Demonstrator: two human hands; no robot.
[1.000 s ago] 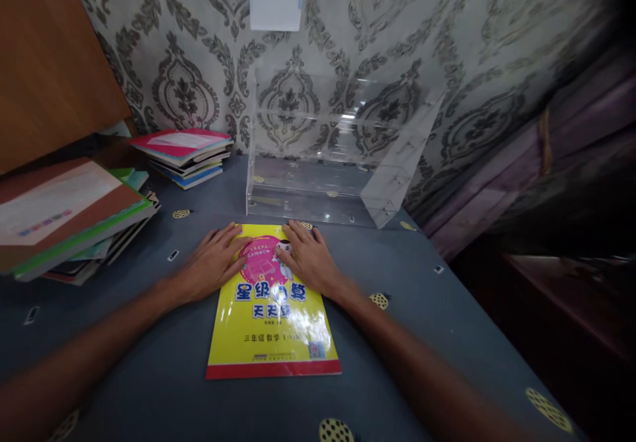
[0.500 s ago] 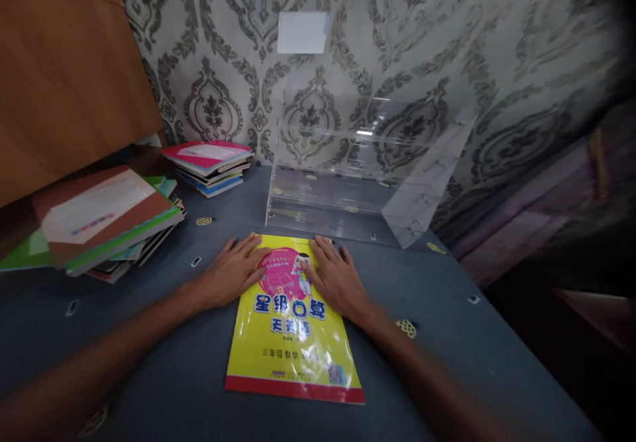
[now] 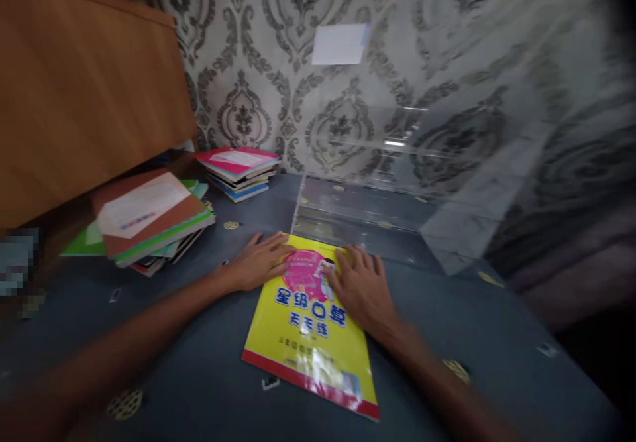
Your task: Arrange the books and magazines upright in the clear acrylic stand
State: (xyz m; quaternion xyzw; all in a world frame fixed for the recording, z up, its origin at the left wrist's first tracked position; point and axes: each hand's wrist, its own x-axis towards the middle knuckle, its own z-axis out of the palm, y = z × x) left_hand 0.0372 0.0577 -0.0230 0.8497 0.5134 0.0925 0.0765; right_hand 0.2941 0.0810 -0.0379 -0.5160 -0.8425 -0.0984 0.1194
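- On the blue-grey tabletop (image 3: 199, 376), head view: yellow book (image 3: 298, 329) lies flat, cover up, between the forearms, just in front of a clear rack (image 3: 467, 223).
- Long axis of the book runs from near the rack toward the wearer; bottom edge slants, its right corner nearest.
- Left hand (image 3: 261, 260) at the upper left edge, thumb and fingertips over the margin; palm mostly outside.
- Right hand (image 3: 365, 286) at the upper right, reaching farther over the cover, so the nearer of the two to its middle.
- Both hands unclenched, fingers stretched out; blur leaves it unclear whether any fingertip hooks the edge.
- Book extends from both hands back toward the wearer.
- Leftward, well apart: brown-topped stack (image 3: 149, 210); behind it, pink-topped stack (image 3: 238, 164).
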